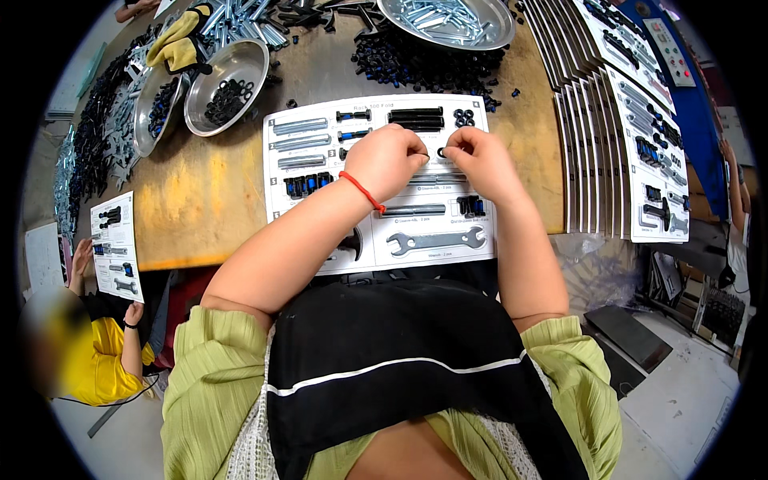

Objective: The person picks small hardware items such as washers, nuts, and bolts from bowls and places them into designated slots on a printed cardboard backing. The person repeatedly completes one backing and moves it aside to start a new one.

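Note:
My left hand (382, 164), with a red cord on its wrist, is closed in a pinch over the middle of a white card (352, 258). Whatever its fingertips hold is too small to make out. Beside it, my right hand (483, 164) pinches a small black ring (442, 152) just above the card. Mounted on the card are silver tubes (301, 126), black bolts (416, 118), short bolts with blue thread patches (309, 185), black rings (464, 118) and a flat open-ended wrench (436, 240). My hands hide part of its middle rows.
Metal bowls hold black rings (227, 98) and silver pins (448, 24). Loose black bolts (400, 66) are heaped at the back. Filled cards (616, 152) stand stacked at the right. Yellow gloves (178, 44) lie by the bowls. At left, a person in yellow (112, 360) holds another card (118, 240).

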A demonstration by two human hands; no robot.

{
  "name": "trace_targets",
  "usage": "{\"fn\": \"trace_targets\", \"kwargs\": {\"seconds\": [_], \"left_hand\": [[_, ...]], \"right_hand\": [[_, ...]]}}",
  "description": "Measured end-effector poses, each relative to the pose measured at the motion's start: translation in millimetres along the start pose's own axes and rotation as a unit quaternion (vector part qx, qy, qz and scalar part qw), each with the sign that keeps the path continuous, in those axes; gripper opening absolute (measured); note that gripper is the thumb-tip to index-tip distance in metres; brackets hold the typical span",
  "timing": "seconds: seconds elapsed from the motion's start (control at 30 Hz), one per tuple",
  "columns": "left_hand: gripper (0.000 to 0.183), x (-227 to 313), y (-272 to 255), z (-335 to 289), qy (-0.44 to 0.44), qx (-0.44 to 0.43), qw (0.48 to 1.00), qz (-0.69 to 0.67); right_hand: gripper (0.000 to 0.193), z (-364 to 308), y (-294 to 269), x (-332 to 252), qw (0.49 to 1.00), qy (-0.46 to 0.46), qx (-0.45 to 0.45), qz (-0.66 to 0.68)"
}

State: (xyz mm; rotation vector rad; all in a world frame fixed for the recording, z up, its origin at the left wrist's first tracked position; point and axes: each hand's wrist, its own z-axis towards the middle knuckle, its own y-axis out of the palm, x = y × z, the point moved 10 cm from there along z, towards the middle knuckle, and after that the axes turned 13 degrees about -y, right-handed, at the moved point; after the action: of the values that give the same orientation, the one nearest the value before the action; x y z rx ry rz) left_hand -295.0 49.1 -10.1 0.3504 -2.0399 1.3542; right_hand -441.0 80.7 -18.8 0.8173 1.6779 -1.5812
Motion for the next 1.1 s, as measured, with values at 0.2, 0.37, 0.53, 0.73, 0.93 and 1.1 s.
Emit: {"fn": "trace_targets", "kwargs": {"seconds": [0.2, 0.37, 0.53, 0.73, 0.93, 1.1], "left_hand": [[0.02, 1, 18, 6, 0.005, 0.041, 0.995, 0.091], [0.025, -4, -3, -10, 0.039, 0.109, 0.986, 0.119], [0.018, 17, -14, -39, 0.148, 0.187, 0.959, 0.155], [0.026, 13, 4, -43, 0.109, 0.148, 0.962, 0.199], [0.03, 13, 9, -42, 0.105, 0.153, 0.958, 0.218], [0.032, 10, 11, -41, 0.101, 0.141, 0.962, 0.211]], "right_hand": [[0.017, -4, -8, 11, 0.985, -0.063, 0.044, -0.155], [0.018, -24, -27, -2, 0.969, -0.071, 0.111, -0.209], [0.025, -40, -2, -40, 0.937, -0.194, 0.073, -0.282], [0.033, -40, 23, -33, 0.933, -0.181, 0.026, -0.31], [0.035, -39, 23, -32, 0.936, -0.161, 0.021, -0.311], [0.035, -41, 24, -30, 0.941, -0.162, 0.031, -0.297]]}}
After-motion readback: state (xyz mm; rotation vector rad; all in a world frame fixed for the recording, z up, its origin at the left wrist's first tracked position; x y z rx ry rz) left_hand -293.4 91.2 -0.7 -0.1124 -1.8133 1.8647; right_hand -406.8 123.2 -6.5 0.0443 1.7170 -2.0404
